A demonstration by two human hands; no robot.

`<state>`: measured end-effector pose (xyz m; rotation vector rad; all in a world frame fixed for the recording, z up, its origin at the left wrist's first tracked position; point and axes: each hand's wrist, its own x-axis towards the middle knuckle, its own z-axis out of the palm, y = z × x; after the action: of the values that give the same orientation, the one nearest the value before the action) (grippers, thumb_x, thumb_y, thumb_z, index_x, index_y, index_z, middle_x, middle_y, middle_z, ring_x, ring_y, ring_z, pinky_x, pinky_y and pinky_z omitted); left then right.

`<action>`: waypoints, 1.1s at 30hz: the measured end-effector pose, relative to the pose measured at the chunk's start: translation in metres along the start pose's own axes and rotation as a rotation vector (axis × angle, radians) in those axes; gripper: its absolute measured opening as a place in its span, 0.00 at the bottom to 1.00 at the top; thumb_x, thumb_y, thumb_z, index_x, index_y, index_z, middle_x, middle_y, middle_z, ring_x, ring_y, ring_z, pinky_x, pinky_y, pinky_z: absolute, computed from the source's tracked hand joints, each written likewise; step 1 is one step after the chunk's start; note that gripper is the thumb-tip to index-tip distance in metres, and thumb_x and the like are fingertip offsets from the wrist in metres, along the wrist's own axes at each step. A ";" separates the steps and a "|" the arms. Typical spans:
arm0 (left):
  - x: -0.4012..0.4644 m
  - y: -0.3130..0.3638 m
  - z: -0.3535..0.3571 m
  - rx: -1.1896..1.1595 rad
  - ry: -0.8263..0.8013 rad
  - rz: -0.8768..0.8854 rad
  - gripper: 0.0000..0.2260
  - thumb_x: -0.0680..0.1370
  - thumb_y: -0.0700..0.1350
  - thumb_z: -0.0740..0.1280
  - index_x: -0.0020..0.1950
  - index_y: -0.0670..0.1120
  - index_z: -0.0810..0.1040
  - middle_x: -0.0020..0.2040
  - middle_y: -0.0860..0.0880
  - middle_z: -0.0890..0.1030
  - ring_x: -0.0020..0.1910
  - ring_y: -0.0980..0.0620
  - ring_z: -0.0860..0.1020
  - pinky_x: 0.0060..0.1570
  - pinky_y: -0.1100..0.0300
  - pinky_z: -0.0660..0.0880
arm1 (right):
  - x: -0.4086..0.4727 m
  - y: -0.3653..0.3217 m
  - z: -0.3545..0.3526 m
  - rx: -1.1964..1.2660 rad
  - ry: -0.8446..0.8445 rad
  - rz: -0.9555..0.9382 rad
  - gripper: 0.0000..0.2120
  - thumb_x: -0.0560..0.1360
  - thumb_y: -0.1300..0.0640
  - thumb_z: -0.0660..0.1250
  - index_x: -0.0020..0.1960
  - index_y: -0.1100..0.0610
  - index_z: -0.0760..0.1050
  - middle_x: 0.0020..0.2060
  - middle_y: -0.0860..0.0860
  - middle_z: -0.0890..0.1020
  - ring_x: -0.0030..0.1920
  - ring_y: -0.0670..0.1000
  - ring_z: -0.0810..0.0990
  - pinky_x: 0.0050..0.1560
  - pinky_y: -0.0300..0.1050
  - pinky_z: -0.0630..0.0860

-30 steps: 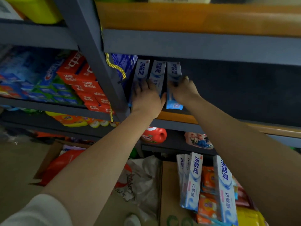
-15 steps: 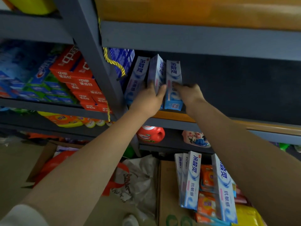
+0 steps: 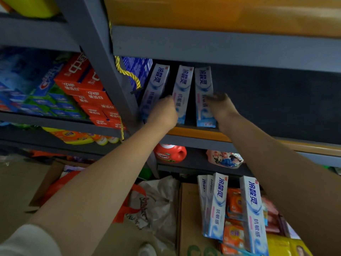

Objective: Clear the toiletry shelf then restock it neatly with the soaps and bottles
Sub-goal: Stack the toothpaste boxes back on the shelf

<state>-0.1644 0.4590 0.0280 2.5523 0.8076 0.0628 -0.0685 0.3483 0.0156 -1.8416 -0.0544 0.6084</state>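
Three white-and-blue toothpaste boxes stand upright at the left end of the orange-edged shelf (image 3: 195,130): a left box (image 3: 156,84), a middle box (image 3: 183,82) and a right box (image 3: 202,82). My left hand (image 3: 163,113) is low between the left and middle boxes, with its fingers curled at the left box's edge. My right hand (image 3: 220,106) is blurred and holds the right box by its right side. The shelf to the right of the boxes is dark and bare.
A grey upright post (image 3: 103,61) with a yellow rope (image 3: 127,72) borders the boxes on the left. Red toothpaste boxes (image 3: 88,89) fill the neighbouring shelf. Below stand a red detergent bottle (image 3: 169,153) and a cardboard carton (image 3: 186,218) with more toothpaste boxes (image 3: 215,206) and orange soap packs (image 3: 234,200).
My left hand has shifted left, from the middle box to the gap beside the left box. The boxes now stand spaced apart. My right hand stays at the right box.
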 end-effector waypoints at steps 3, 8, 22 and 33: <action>-0.003 -0.009 -0.001 0.195 0.143 0.136 0.19 0.78 0.37 0.61 0.68 0.43 0.65 0.67 0.40 0.69 0.64 0.41 0.68 0.52 0.51 0.72 | 0.016 0.011 0.008 -0.114 -0.037 -0.026 0.23 0.64 0.45 0.63 0.54 0.55 0.76 0.50 0.56 0.82 0.45 0.56 0.83 0.48 0.56 0.81; 0.006 -0.013 0.000 0.172 -0.045 -0.070 0.22 0.81 0.47 0.54 0.75 0.53 0.53 0.77 0.44 0.45 0.74 0.37 0.43 0.71 0.40 0.49 | -0.001 0.001 0.022 -0.308 -0.039 -0.086 0.18 0.69 0.51 0.61 0.57 0.54 0.77 0.55 0.57 0.79 0.54 0.58 0.78 0.57 0.55 0.76; -0.012 -0.025 0.010 0.192 -0.022 0.172 0.23 0.82 0.46 0.53 0.76 0.47 0.53 0.77 0.48 0.49 0.76 0.44 0.45 0.73 0.52 0.47 | -0.006 0.008 0.012 -0.132 -0.034 -0.114 0.14 0.76 0.64 0.61 0.59 0.54 0.76 0.53 0.53 0.82 0.52 0.52 0.81 0.54 0.51 0.79; -0.032 -0.039 0.008 0.162 -0.009 0.383 0.20 0.82 0.46 0.52 0.74 0.44 0.61 0.76 0.48 0.59 0.75 0.48 0.54 0.72 0.56 0.53 | -0.020 0.006 0.015 -0.681 -0.006 -0.246 0.15 0.73 0.61 0.61 0.59 0.58 0.73 0.52 0.55 0.80 0.48 0.56 0.79 0.41 0.45 0.74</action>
<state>-0.2100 0.4662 0.0068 2.8252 0.3204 0.1099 -0.0937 0.3521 0.0140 -2.4359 -0.5409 0.4481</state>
